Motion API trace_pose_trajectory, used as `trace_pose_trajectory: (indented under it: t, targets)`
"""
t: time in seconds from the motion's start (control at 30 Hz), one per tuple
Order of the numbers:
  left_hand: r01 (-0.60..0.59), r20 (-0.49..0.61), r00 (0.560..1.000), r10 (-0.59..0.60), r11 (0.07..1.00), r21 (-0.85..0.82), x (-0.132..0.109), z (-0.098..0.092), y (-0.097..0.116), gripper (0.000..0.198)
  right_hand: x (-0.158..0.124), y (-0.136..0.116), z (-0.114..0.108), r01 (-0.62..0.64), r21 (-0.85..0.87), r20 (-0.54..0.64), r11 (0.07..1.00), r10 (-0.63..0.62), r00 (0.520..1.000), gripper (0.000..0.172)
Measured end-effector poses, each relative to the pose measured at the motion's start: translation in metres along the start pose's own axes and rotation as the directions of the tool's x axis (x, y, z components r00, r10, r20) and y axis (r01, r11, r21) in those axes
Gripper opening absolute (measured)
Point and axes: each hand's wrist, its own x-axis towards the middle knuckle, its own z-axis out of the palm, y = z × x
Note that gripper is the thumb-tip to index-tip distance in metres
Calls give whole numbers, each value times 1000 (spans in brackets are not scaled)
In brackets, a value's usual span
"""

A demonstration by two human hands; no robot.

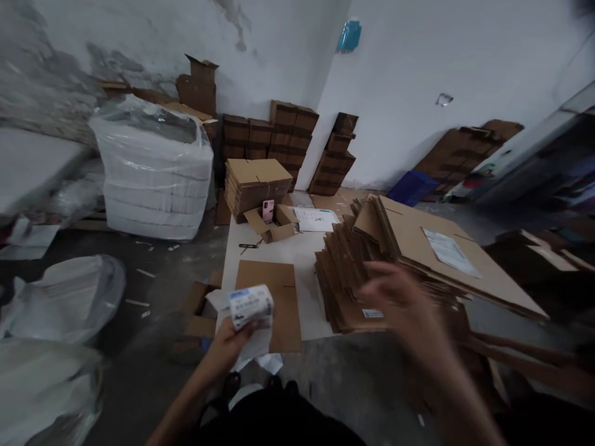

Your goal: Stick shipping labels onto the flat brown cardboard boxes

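Note:
My left hand (235,337) is closed around a roll of printed white labels (251,306), with a strip of its backing hanging down. Under and beside the roll, a flat brown cardboard piece (272,291) lies on the white table (309,272). My right hand (395,294), blurred by motion, is over the uneven stack of flattened cardboard boxes (344,272) on the right. Its fingers reach leftward and look apart, with nothing visible in them. A small white label (372,313) shows on a box low in that stack.
At the table's back stand a stack of folded cartons (258,179) and an open small box (279,230) with a pink phone (268,210). A green pen (248,246) and a paper sheet (316,219) lie nearby. A plastic-wrapped white bale (155,173) stands left, a blue bin (411,188) behind right.

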Motion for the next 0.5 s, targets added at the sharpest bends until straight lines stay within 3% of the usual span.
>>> trace_pose_trajectory:
  t: [0.03,0.07,0.13,0.2,0.27,0.33,0.4,0.5]
  targets:
    - [-6,50,999,4,999,43,-5,4,3,41,-8,-4,41,-36,105,252,994,8,968,68]
    - [-5,96,995,-1,997,72,-9,7,5,38,-14,-6,78,-38,166,403,985,-33,915,73]
    - [47,194,979,-55,998,43,-16,8,6,38,-23,-6,134,-31,235,490,971,-91,867,50]
    - [206,260,952,-163,967,-148,-18,5,1,43,-30,1,166,0,232,422,973,-101,901,25]
    - [377,214,925,-314,828,-416,-13,0,-9,41,-38,8,181,28,211,421,977,-117,900,24]
    - [392,14,877,-480,699,-598,-2,-5,-24,33,-45,10,186,92,222,491,971,-193,850,25]
    - [312,-217,803,-555,702,-641,10,-16,-42,20,-46,9,182,186,280,465,942,-303,832,14]
    - [188,-457,723,-519,784,-592,19,-44,-69,16,-27,14,168,201,405,240,892,-315,918,14]
